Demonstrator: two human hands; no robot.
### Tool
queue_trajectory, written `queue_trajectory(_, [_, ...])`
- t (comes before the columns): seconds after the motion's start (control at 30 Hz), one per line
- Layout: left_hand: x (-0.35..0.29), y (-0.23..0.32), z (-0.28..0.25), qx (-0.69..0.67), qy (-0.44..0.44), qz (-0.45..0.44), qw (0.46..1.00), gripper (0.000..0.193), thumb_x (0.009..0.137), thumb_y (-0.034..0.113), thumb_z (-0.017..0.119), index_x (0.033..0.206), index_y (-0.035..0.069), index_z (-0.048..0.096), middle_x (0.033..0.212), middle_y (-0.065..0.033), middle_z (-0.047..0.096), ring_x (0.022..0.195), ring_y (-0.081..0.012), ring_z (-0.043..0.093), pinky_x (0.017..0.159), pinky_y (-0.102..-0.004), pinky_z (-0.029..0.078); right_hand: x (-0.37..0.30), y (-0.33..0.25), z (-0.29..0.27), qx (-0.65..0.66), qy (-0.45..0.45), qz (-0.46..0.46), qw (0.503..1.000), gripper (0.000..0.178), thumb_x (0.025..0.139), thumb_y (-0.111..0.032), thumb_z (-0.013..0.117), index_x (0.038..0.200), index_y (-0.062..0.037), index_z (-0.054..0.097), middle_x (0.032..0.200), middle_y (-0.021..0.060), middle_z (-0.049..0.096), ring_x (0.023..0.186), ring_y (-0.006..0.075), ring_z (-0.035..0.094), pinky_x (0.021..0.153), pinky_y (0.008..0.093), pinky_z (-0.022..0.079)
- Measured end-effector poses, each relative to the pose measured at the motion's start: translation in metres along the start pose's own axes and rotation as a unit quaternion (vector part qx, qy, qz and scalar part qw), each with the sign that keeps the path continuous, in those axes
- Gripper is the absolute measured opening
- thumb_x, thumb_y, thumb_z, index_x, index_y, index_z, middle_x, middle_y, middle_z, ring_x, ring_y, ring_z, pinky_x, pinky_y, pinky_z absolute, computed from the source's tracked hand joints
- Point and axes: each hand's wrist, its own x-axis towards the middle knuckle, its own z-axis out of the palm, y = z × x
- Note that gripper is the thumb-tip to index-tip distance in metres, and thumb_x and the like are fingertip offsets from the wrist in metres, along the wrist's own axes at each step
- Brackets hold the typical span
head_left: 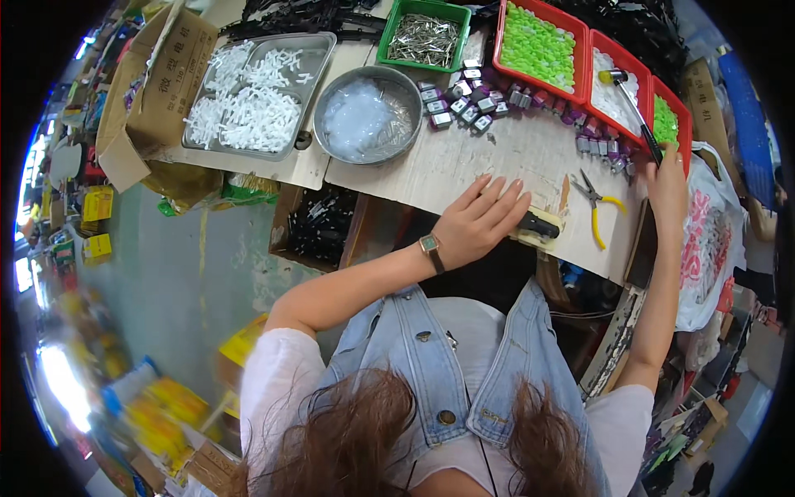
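My right hand is at the right edge of the bench, its fingers closed round the black grip of a small hammer. The hammer's yellow head lies over the red bin of white parts. With its fingers stretched out, my left hand rests at the bench's near edge, beside a black plastic part seated in a pale block fixture. Its thumb is hidden. Between my hands lie yellow-handled pliers. Past them are small motors with purple ends, loosely heaped.
Across the back stand a metal tray of white parts, a round metal bowl with a clear bag, a green basket of metal pins and red bins of green pieces. A cardboard box is left; a plastic bag hangs right.
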Motion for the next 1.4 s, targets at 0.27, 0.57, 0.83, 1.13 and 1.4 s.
queue_trajectory(0.27, [-0.003, 0.001, 0.009, 0.031, 0.066, -0.008, 0.997, 0.042, 0.083, 0.012, 0.061, 0.124, 0.008, 0.062, 0.123, -0.0090, 0.063, 0.107, -0.0233, 0.060, 0.099, -0.0400, 0.047, -0.116, -0.032, -0.068, 0.549, -0.104, 0.062, 0.827, 0.024, 0.100, -0.021, 0.053, 0.116, -0.0038, 0.057, 0.075, 0.0007, 0.050, 0.064, 0.0066, 0.047, 0.059, 0.0233, 0.040])
queue_trajectory(0.57, [-0.003, -0.001, 0.009, 0.072, 0.041, 0.019, 0.996, 0.043, 0.084, 0.015, 0.061, 0.126, 0.009, 0.061, 0.122, -0.0079, 0.063, 0.105, -0.0229, 0.060, 0.099, -0.0391, 0.048, -0.215, -0.061, -0.066, 0.300, -0.072, -0.052, 0.950, 0.019, 0.102, -0.017, 0.046, 0.094, -0.0006, 0.052, 0.063, 0.0184, 0.052, 0.056, 0.0372, 0.058, 0.052, 0.0423, 0.042])
queue_trajectory(0.83, [-0.005, -0.002, 0.008, 0.101, 0.045, 0.015, 0.994, 0.043, 0.085, 0.016, 0.060, 0.128, 0.012, 0.061, 0.123, -0.0057, 0.060, 0.108, -0.0203, 0.056, 0.103, -0.0384, 0.043, -0.219, -0.079, -0.056, 0.296, -0.241, -0.076, 0.921, 0.020, 0.100, -0.017, 0.052, 0.090, -0.0005, 0.050, 0.066, 0.0232, 0.057, 0.064, 0.0444, 0.060, 0.052, 0.0477, 0.044])
queue_trajectory(1.13, [-0.024, 0.002, 0.000, -0.027, 0.108, -0.108, 0.988, 0.080, 0.062, 0.032, 0.082, 0.136, 0.014, 0.057, 0.098, 0.0030, 0.060, 0.102, -0.0150, 0.058, 0.103, -0.0397, 0.033, -0.188, -0.100, -0.071, 0.338, -0.253, -0.097, 0.901, 0.025, 0.101, -0.023, 0.050, 0.094, 0.0007, 0.054, 0.065, 0.0248, 0.056, 0.066, 0.0475, 0.057, 0.052, 0.0467, 0.042])
queue_trajectory(1.4, [-0.030, 0.015, 0.001, 0.120, 0.100, -0.104, 0.982, 0.053, 0.078, 0.026, 0.071, 0.128, 0.014, 0.060, 0.116, 0.0026, 0.062, 0.116, -0.0145, 0.057, 0.112, -0.0430, 0.020, -0.151, -0.108, -0.084, 0.394, -0.266, -0.088, 0.876, 0.031, 0.103, -0.025, 0.047, 0.095, 0.0032, 0.055, 0.059, 0.0192, 0.052, 0.051, 0.0360, 0.052, 0.048, 0.0404, 0.037])
